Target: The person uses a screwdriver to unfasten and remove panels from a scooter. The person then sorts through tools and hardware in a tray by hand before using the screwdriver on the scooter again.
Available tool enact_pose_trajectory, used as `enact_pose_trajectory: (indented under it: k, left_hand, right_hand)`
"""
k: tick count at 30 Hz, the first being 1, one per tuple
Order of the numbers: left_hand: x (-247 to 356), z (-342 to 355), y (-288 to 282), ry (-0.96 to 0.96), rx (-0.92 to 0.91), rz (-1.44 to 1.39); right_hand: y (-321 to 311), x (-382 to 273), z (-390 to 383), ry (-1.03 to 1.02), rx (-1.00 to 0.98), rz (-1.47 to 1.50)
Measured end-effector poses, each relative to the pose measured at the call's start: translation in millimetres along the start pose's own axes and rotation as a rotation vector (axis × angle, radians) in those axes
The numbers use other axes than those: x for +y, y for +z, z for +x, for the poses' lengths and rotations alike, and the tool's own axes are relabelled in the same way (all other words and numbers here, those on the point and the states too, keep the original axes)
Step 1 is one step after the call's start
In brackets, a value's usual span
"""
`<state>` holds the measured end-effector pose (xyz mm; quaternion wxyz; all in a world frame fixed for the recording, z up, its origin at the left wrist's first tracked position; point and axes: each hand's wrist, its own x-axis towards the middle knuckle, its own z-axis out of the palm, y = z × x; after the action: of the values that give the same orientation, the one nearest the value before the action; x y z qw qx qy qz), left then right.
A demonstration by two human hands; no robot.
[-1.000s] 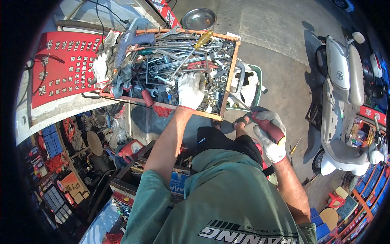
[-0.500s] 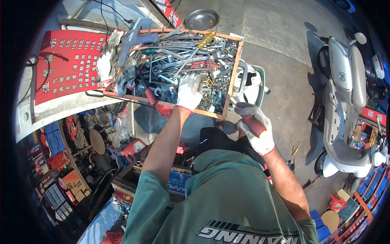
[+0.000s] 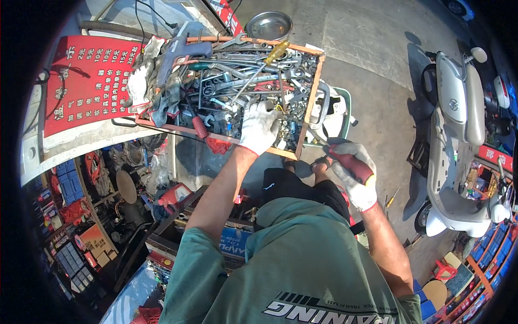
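A shallow wooden-edged tray [image 3: 317, 81] full of wrenches, sockets, bolts and nuts lies ahead of me. My left hand [image 3: 260, 128], in a white glove with a red cuff, reaches over its near edge into the small hardware. Its fingers bend down among the pieces, and their tips are hidden. Right of the tray, my right hand [image 3: 357, 175], gloved too, is closed around the red handle of a screwdriver [image 3: 353, 164]. Across the tools lies another screwdriver with a yellow handle [image 3: 277, 52]. A blue-grey power tool [image 3: 181, 56] and spare gloves [image 3: 141, 81] rest at the tray's left end.
A green-rimmed bin [image 3: 345, 110] with white parts stands beside the tray. Beyond the tray is a round metal basin [image 3: 268, 26]. A white scooter [image 3: 453, 113] is parked at right. A yellow-handled tool [image 3: 390, 202] lies on the floor. Left is a red sign [image 3: 89, 83].
My left hand has shifted slightly right over the small hardware. My right hand, still gripping the screwdriver, has moved a little right and toward me.
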<state>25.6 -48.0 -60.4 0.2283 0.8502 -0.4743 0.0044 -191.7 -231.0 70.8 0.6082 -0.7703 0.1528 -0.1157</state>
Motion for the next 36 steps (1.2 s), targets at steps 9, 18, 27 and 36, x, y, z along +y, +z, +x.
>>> enact_pose_trajectory:
  k: [9, 18, 27, 36]
  left_hand:
    - [3.2, -4.1, -3.9, -0.021, -0.070, 0.057]
    - [2.3, -12.2, -2.3, -0.018, -0.105, 0.136]
    - [5.1, -14.7, 4.8, -0.046, -0.090, 0.167]
    - [5.2, -6.1, 4.5, -0.135, -0.136, 0.196]
  right_hand:
    - [23.7, 10.2, 11.2, 0.025, -0.107, -0.191]
    - [9.2, 12.0, 3.2, 0.002, 0.006, -0.021]
    - [20.6, 3.1, 15.0, 0.037, -0.134, -0.119]
    - [30.7, 15.4, 9.4, -0.107, -0.088, -0.184]
